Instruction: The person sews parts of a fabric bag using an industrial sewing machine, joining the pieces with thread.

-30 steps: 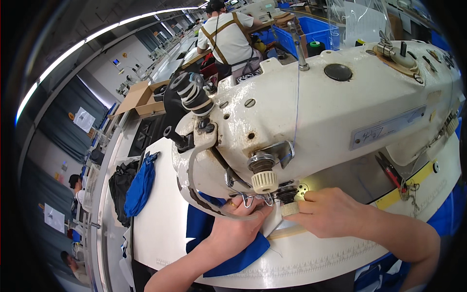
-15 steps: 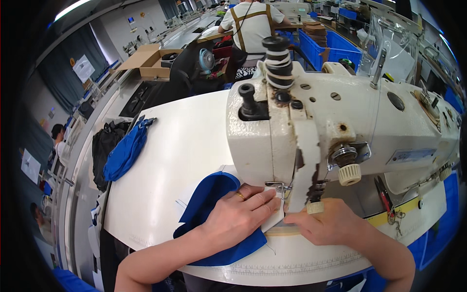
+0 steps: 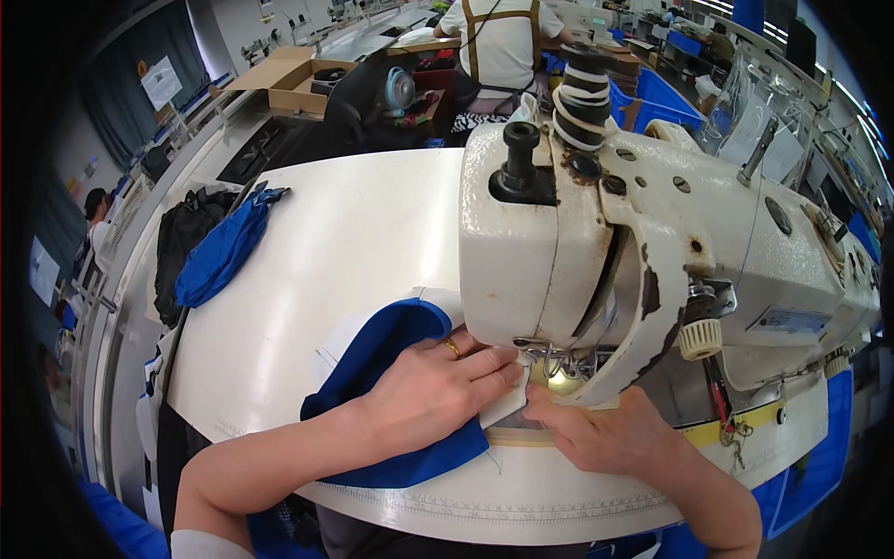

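My L hand (image 3: 442, 382) lies palm-down on the blue cloth (image 3: 372, 363) & white piece (image 3: 507, 407), fingers close together; thumb's hidden, so can't tell if it's pinching. My R hand (image 3: 601, 433) is curled at the white piece's R edge; can't tell if it grips. Cloth's nr the front edge of the white surface (image 3: 307, 233), w/ the white piece just beside the sewing machine (image 3: 507, 252). Blue bundle (image 3: 223, 252) sits at the surface's L edge, touching black cloth (image 3: 177, 242). Red-handled snips (image 3: 717, 391) lie nr the R end.
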A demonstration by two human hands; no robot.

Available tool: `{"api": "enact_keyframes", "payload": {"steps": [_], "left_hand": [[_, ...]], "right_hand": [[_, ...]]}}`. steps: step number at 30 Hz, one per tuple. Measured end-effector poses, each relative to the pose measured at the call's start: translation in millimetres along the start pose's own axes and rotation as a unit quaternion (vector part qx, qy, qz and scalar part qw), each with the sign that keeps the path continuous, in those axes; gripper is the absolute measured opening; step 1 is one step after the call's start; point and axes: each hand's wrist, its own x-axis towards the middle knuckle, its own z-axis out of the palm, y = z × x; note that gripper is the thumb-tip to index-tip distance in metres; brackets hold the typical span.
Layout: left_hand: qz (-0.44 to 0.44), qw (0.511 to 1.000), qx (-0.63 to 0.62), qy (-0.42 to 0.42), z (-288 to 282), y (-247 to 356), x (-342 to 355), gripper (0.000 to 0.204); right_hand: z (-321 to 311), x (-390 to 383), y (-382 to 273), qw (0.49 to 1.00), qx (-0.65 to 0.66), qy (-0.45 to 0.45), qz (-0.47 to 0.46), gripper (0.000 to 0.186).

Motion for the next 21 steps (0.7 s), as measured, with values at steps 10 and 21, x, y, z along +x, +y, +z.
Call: {"api": "enact_keyframes", "payload": {"steps": [10, 21], "left_hand": [[0.041, 0.997, 0.023, 0.056, 3, -8, 6, 0.032], [0.001, 0.999, 0.016, 0.03, 18, -9, -2, 0.032]], "right_hand": [[1, 1, 3, 0.998, -0.018, -0.055, 0.003, 0.041], [3, -3, 0, 0.995, -0.054, -0.075, 0.042, 0.028]]}}
